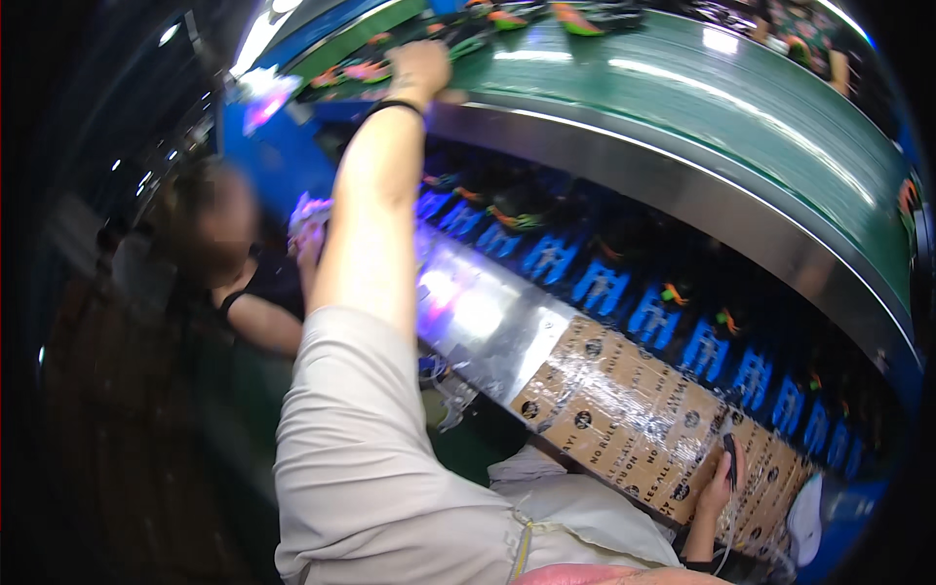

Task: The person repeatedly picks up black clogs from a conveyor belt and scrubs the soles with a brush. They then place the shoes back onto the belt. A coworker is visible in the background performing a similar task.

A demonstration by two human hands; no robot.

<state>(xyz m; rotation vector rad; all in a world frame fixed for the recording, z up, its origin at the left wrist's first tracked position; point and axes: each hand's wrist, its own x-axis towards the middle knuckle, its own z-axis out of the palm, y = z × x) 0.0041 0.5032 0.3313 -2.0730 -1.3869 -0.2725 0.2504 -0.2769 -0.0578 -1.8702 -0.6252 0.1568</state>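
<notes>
My left arm stretches far forward across the work ledge, and my left hand [421, 70] is at the near edge of the green conveyor belt [673, 83]. Its fingers look curled, though blurred; what they grip is hidden. Right beside it lie dark shoes with pink and orange parts [366, 72]. Low on the right, my right hand [720, 485] is closed around a slim black handheld tool [729, 458] with a pale cord trailing down. That hand is just over the ledge covered in printed brown cardboard and clear tape [624, 409].
Under the belt runs a row of blue holders [600, 288] with dark, orange-green shoes among them. A bare metal plate [468, 292] adjoins the cardboard. A co-worker [263, 302] is at my left. More shoes [575, 19] ride the belt. A white object [805, 519] is at the ledge's right end.
</notes>
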